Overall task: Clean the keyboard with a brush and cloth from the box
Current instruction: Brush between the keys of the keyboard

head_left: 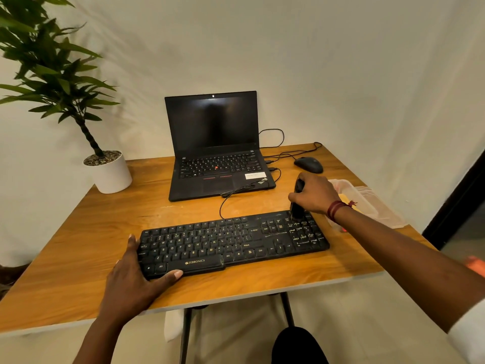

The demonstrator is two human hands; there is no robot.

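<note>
Black brush (298, 203), fingers of right hand (313, 194) curled round it, meets keyboard (231, 243) at its number pad; left hand (132, 279) braces the corner, fingers spread; brushing looks barely begun, cloth apparently unused in box (367, 203).

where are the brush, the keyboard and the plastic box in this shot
brush (297, 209): head view, on its dark lower body just above the keys
keyboard (233, 243): head view, on the keys near its middle
box (374, 204): head view, on a bare stretch of its clear plastic
</note>
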